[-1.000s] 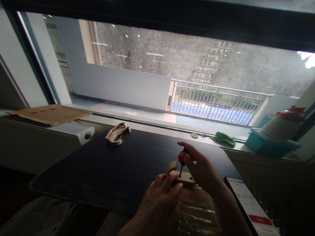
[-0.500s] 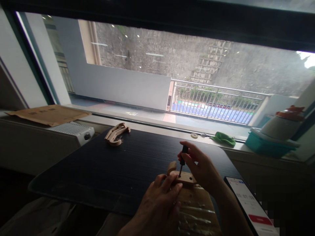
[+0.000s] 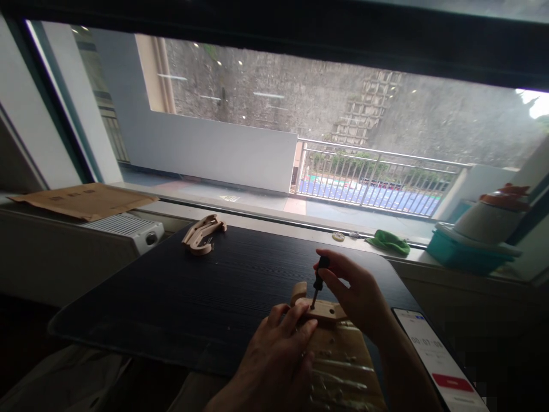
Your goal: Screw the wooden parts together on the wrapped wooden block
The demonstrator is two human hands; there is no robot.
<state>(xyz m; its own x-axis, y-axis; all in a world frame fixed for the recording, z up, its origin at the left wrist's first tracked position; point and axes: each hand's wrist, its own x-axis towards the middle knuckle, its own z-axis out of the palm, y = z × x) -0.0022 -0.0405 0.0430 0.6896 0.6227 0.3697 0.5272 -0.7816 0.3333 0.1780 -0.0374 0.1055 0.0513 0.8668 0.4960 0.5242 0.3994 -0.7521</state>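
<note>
My right hand (image 3: 355,294) pinches the black handle of a small screwdriver (image 3: 318,280), held nearly upright with its tip on a light wooden piece (image 3: 322,309). My left hand (image 3: 277,357) is closed on the near left end of that wooden piece and holds it against the dark table (image 3: 171,292). Under the piece lies a brown board wrapped in clear plastic (image 3: 343,366), with several small parts showing through the wrap.
A second curved wooden assembly (image 3: 203,232) lies at the table's far left. A phone (image 3: 437,357) with a lit screen rests at the right edge. On the sill are a green cloth (image 3: 388,241), a teal box (image 3: 465,252), a white heater (image 3: 126,227) and cardboard (image 3: 83,199).
My right hand has shifted its fingers slightly round the screwdriver handle, which now stands a little more exposed. The left hand and the wooden piece have stayed put.
</note>
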